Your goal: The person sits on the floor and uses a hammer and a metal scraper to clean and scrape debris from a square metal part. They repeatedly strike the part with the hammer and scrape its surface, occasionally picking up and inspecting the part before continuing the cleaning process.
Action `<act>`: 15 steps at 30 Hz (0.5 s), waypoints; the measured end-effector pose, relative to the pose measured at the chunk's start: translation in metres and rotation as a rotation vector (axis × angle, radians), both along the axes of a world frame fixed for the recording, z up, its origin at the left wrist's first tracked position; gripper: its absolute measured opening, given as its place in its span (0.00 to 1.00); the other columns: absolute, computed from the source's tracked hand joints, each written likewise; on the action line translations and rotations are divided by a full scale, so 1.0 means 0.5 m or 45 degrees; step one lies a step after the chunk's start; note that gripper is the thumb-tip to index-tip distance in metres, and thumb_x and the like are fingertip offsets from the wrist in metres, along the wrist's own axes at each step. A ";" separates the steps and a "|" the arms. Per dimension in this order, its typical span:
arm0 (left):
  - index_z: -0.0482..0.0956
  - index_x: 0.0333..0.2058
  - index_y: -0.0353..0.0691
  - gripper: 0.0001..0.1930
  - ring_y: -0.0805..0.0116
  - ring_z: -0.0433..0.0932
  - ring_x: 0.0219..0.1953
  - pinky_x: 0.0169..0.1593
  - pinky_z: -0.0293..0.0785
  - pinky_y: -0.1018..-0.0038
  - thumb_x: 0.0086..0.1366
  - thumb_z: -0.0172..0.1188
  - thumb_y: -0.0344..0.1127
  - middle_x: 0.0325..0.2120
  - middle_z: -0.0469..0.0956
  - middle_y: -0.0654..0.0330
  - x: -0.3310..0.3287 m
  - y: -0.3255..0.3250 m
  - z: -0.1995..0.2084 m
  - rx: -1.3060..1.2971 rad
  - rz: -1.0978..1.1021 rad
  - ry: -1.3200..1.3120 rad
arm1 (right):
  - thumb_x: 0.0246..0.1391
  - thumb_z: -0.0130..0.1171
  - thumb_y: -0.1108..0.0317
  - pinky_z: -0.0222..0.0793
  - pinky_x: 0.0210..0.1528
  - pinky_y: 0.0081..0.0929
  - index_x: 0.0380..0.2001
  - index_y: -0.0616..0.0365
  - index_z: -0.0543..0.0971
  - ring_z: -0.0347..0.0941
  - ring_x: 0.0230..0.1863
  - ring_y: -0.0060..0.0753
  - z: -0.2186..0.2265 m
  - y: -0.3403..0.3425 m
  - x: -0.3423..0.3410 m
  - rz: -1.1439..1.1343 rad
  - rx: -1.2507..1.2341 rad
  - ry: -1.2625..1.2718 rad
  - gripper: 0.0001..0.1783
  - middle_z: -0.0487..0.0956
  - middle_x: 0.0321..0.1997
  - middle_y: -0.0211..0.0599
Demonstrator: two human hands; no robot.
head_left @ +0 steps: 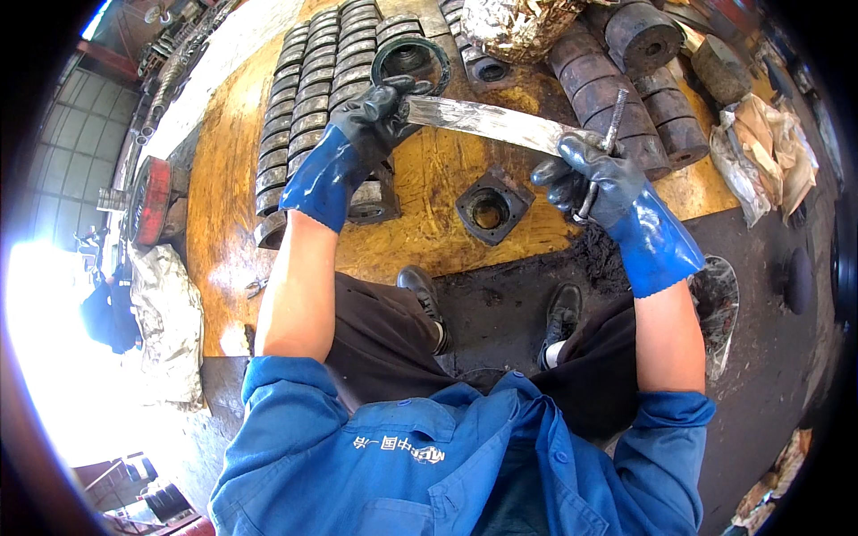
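Note:
Both my hands wear blue gauntlet gloves with blackened fingers. A long, flat, shiny whitish strip (492,123) stretches between them above the yellow-brown worktop (420,241); its material is unclear. My left hand (380,114) is closed on its left end. Just beyond those fingers is a round dark ring (444,64); I cannot tell whether the hand touches it. My right hand (597,174) grips the strip's right end, and also a thin threaded rod (617,118) that stands up out of the fist. Below the strip, a square dark block with a round hole (493,205) lies on the worktop.
Rows of dark, ring-shaped parts (308,98) line the worktop's left side. Thick cylinders (617,98) stand at the far right, beside crumpled paper and plastic (769,152). A pile of shavings (518,22) sits at the back. Pliers (256,287) lie near the left edge.

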State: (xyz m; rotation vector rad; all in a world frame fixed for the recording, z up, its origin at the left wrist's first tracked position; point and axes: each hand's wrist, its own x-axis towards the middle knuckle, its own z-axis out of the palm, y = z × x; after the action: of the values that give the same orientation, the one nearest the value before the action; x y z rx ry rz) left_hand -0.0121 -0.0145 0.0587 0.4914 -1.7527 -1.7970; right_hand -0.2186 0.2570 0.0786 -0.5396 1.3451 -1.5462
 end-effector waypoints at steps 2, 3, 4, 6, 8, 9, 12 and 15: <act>0.75 0.49 0.34 0.14 0.64 0.77 0.43 0.52 0.76 0.65 0.66 0.55 0.31 0.45 0.78 0.55 -0.026 0.017 0.005 0.000 0.027 0.029 | 0.58 0.59 0.59 0.69 0.17 0.21 0.41 0.63 0.78 0.74 0.18 0.24 0.002 0.008 -0.011 0.031 -0.015 0.006 0.17 0.82 0.28 0.43; 0.75 0.48 0.35 0.14 0.64 0.77 0.43 0.52 0.76 0.65 0.65 0.55 0.32 0.45 0.78 0.55 -0.028 0.028 0.007 0.341 0.060 0.084 | 0.58 0.58 0.59 0.70 0.17 0.21 0.41 0.63 0.78 0.74 0.18 0.24 0.002 0.010 -0.015 0.051 -0.023 0.006 0.17 0.82 0.28 0.43; 0.76 0.48 0.35 0.14 0.64 0.77 0.43 0.52 0.76 0.65 0.65 0.56 0.32 0.45 0.78 0.56 -0.030 0.041 0.020 0.674 0.097 0.135 | 0.59 0.58 0.59 0.70 0.18 0.21 0.41 0.63 0.78 0.74 0.18 0.24 0.001 0.011 -0.017 0.061 -0.039 0.008 0.17 0.82 0.28 0.43; 0.77 0.47 0.35 0.13 0.64 0.77 0.43 0.51 0.76 0.65 0.65 0.56 0.33 0.45 0.78 0.55 -0.033 0.034 0.019 0.825 0.093 0.213 | 0.59 0.57 0.60 0.70 0.18 0.20 0.42 0.63 0.77 0.74 0.18 0.24 -0.004 0.014 -0.020 0.084 -0.071 0.012 0.17 0.82 0.27 0.41; 0.76 0.47 0.34 0.13 0.61 0.78 0.44 0.51 0.77 0.63 0.65 0.55 0.32 0.45 0.78 0.51 -0.005 -0.010 0.005 0.893 -0.107 0.316 | 0.60 0.56 0.60 0.69 0.18 0.19 0.44 0.61 0.77 0.74 0.18 0.24 -0.005 0.013 -0.021 0.105 -0.101 -0.058 0.16 0.82 0.27 0.41; 0.76 0.47 0.34 0.14 0.59 0.79 0.44 0.51 0.77 0.62 0.66 0.54 0.32 0.46 0.78 0.50 0.007 -0.032 -0.003 0.930 -0.214 0.359 | 0.60 0.56 0.60 0.68 0.17 0.19 0.44 0.61 0.77 0.74 0.18 0.24 -0.002 0.012 -0.023 0.113 -0.114 -0.089 0.16 0.82 0.26 0.40; 0.74 0.50 0.34 0.15 0.54 0.78 0.48 0.53 0.77 0.59 0.67 0.53 0.33 0.48 0.76 0.48 -0.029 0.018 0.029 0.841 -0.059 0.272 | 0.60 0.56 0.59 0.67 0.17 0.20 0.42 0.59 0.78 0.74 0.17 0.26 -0.009 0.019 -0.051 -0.015 -0.153 -0.248 0.15 0.82 0.26 0.40; 0.73 0.50 0.33 0.15 0.54 0.78 0.48 0.52 0.77 0.59 0.67 0.52 0.34 0.48 0.76 0.48 -0.012 0.010 0.034 0.820 -0.042 0.242 | 0.62 0.54 0.61 0.68 0.23 0.26 0.44 0.62 0.75 0.72 0.20 0.28 0.001 0.023 -0.058 0.033 -0.164 -0.363 0.15 0.82 0.30 0.45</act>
State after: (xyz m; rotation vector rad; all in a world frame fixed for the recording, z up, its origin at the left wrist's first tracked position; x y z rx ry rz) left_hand -0.0182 -0.0094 0.0757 0.5171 -1.0359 -2.3368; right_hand -0.2476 0.2684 0.0792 -0.3955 1.0234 -1.6277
